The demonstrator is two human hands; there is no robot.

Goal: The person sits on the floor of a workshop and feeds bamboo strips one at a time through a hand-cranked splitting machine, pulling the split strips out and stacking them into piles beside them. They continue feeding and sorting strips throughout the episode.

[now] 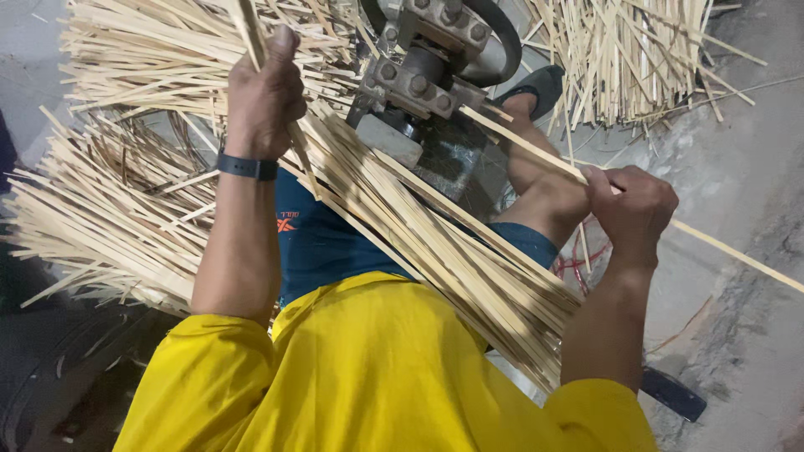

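Bundle (469,268) of split bamboo strips lies diagonally across the lap, above the yellow shirt (377,377). Right hand (632,209) is closed on a single strip (536,151) running from the metal machine (427,75) out past the wrist. Left hand (264,92), wristband (247,166) below it, is clenched around another strip (249,33). Heaps of strips (109,201) lie left; a further pile (628,50) lies beyond the machine.

Grey metal machine (423,63), dark sandal (540,86), black wristband (247,166), concrete floor (737,167)
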